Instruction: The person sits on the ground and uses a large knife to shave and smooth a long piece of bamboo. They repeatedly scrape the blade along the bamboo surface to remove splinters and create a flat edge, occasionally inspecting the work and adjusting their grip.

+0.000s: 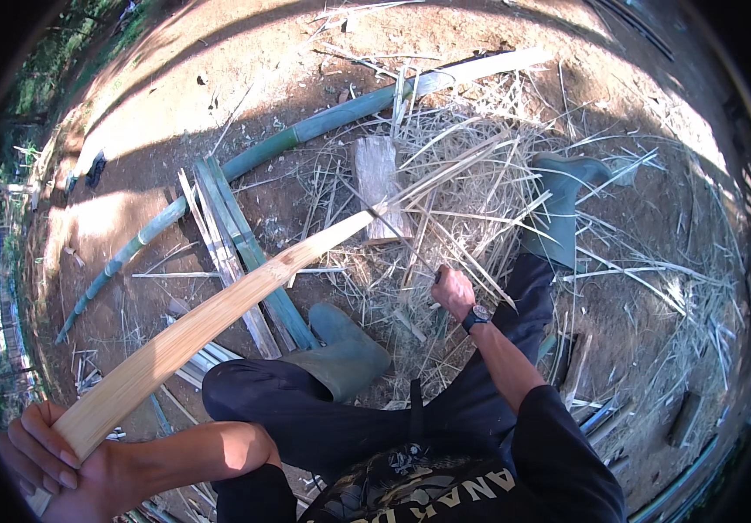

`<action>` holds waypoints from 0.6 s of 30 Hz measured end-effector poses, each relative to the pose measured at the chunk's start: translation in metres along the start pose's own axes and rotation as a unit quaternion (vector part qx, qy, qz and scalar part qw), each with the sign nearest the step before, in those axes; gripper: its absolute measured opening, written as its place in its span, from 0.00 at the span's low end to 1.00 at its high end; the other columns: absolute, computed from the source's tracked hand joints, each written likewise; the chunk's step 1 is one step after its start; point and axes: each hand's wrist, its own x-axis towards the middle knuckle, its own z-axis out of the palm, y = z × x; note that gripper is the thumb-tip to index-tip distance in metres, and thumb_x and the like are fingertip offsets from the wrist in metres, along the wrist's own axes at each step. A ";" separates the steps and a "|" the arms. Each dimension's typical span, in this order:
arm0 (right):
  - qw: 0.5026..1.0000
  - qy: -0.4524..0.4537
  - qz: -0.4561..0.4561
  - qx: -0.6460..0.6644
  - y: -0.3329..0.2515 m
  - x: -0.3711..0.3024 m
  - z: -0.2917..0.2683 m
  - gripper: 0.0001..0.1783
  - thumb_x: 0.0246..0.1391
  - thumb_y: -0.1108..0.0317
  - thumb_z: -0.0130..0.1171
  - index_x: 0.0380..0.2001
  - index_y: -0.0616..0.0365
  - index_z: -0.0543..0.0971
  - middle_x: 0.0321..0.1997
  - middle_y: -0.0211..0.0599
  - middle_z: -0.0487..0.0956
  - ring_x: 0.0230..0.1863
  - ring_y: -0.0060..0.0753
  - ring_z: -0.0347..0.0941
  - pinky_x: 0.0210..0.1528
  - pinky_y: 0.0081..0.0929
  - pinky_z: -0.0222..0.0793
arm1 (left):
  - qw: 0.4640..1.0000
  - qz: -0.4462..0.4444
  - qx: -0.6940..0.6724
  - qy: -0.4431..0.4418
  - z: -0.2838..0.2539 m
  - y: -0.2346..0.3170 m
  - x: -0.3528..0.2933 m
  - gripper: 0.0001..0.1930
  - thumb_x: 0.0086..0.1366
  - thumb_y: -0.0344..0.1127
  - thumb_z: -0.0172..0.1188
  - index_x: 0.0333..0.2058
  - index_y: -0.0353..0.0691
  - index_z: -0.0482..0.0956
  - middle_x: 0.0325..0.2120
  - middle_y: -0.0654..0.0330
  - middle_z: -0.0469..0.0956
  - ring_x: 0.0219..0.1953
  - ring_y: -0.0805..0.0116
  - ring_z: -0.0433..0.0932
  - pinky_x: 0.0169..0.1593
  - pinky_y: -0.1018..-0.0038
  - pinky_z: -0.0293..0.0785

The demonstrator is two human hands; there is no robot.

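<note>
A green pole [336,120] lies beyond a pale strip [197,324], which slants over a wood block [375,170]. A knife [379,210] crosses the strip there; the left hand [95,479] clasps the strip's near end, the right hand [455,294] clenches the knife's handle.

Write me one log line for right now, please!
left hand: grips strip | right hand: holds knife | strip: crosses over block, far end split
</note>
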 end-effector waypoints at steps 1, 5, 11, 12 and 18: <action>1.000 -0.010 -0.011 -0.003 -0.004 -0.006 -0.001 0.12 0.43 0.69 0.51 0.31 0.66 0.75 0.26 0.60 0.78 0.33 0.59 0.76 0.39 0.48 0.71 | 0.999 -0.028 -0.015 -0.018 -0.004 0.004 0.000 0.10 0.58 0.30 0.40 0.18 0.46 0.59 0.09 0.68 0.55 0.07 0.79 0.50 0.16 0.81 0.50; 0.996 -0.025 -0.072 0.034 -0.036 -0.025 -0.025 0.12 0.43 0.69 0.52 0.32 0.66 0.75 0.26 0.61 0.77 0.32 0.60 0.75 0.39 0.49 0.70 | 1.000 0.024 -0.002 0.003 0.009 0.000 -0.005 0.10 0.58 0.31 0.41 0.17 0.45 0.59 0.09 0.68 0.55 0.06 0.79 0.50 0.14 0.81 0.50; 0.998 -0.010 0.045 -0.031 0.034 0.017 0.008 0.12 0.40 0.69 0.54 0.29 0.66 0.77 0.28 0.59 0.79 0.34 0.57 0.78 0.38 0.48 0.73 | 1.000 -0.001 0.000 -0.011 0.008 -0.001 0.001 0.10 0.59 0.32 0.41 0.17 0.46 0.59 0.09 0.68 0.55 0.06 0.79 0.51 0.13 0.81 0.50; 0.998 -0.023 0.044 -0.042 0.034 0.021 0.006 0.12 0.40 0.69 0.54 0.28 0.67 0.78 0.29 0.59 0.79 0.34 0.55 0.79 0.38 0.47 0.73 | 1.000 -0.005 -0.007 -0.019 0.007 -0.001 0.001 0.10 0.58 0.32 0.41 0.17 0.46 0.59 0.09 0.68 0.56 0.06 0.79 0.51 0.13 0.81 0.50; 0.997 0.000 -0.076 0.002 -0.005 -0.006 -0.010 0.12 0.40 0.70 0.51 0.28 0.66 0.76 0.26 0.60 0.77 0.31 0.59 0.76 0.37 0.48 0.72 | 0.999 0.034 -0.018 0.002 0.003 0.000 -0.005 0.10 0.58 0.32 0.42 0.17 0.46 0.59 0.09 0.68 0.55 0.06 0.79 0.50 0.13 0.82 0.50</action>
